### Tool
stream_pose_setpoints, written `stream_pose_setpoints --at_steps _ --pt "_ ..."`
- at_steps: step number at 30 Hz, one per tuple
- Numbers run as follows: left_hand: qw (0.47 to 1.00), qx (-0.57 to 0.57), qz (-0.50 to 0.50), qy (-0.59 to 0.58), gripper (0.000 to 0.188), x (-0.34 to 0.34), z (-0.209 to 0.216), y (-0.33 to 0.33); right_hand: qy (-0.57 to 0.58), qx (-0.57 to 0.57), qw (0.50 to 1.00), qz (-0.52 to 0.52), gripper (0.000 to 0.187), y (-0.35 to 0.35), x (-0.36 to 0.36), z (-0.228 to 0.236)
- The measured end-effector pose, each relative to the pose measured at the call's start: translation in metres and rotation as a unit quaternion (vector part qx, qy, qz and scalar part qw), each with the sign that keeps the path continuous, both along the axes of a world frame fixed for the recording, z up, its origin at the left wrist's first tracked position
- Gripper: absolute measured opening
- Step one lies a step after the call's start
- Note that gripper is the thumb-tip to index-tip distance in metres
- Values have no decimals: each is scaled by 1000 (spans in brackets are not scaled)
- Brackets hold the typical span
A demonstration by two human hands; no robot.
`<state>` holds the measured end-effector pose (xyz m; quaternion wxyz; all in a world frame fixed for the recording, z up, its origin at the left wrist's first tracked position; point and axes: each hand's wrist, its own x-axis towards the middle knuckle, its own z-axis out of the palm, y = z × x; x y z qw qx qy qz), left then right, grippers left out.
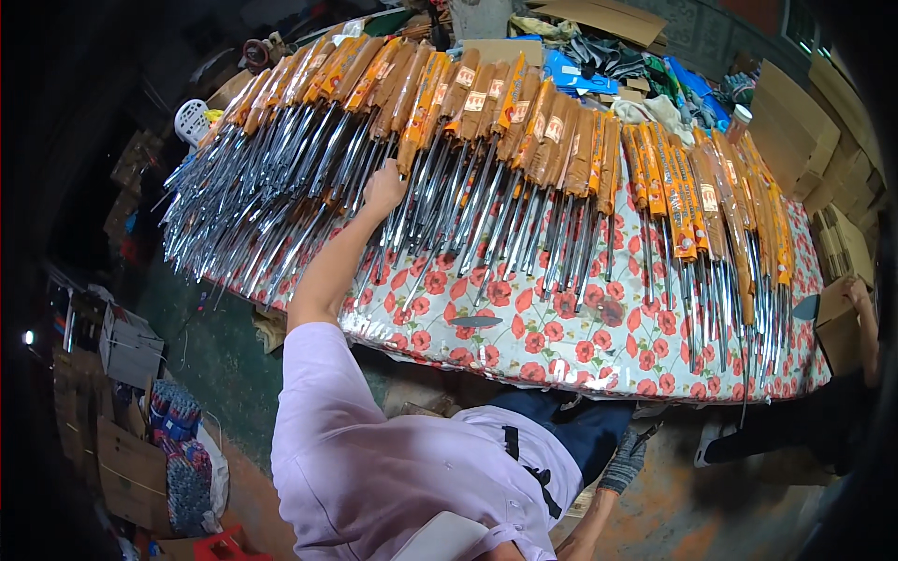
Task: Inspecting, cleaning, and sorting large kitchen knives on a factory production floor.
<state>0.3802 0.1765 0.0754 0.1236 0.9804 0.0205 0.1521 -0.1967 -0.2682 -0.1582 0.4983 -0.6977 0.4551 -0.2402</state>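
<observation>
My left hand (383, 190), bare, reaches over the table and is closed around the rod end of one orange-and-brown wrapped piece (412, 131). That piece lies among a long row of thin shiny metal rods (281, 178), their far ends wrapped in brown and orange printed sleeves. My right hand (625, 465), in a grey knitted glove, is low by my right side, apart from the table. Its fingers look bent around something thin and dark, too small to make out.
A red-flowered cloth (524, 341) covers the table, with a dark flat blade-like piece (477, 321) near its front edge. A second group of wrapped rods (697, 201) lies at the right. Another person's hand (855, 292) is beside cardboard (839, 323) at the far right.
</observation>
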Motion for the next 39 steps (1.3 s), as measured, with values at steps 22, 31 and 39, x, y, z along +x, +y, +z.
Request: stream_pose_setpoints --at_steps 22,31,39 --pt "987 18 -68 -146 24 100 45 -9 53 -54 997 -6 29 23 15 27" --pt "989 0 -97 -116 28 110 21 -19 41 -77 996 6 27 34 27 33" --pt "963 -141 -113 -200 37 65 -1 1 42 -66 997 -1 29 28 43 45"
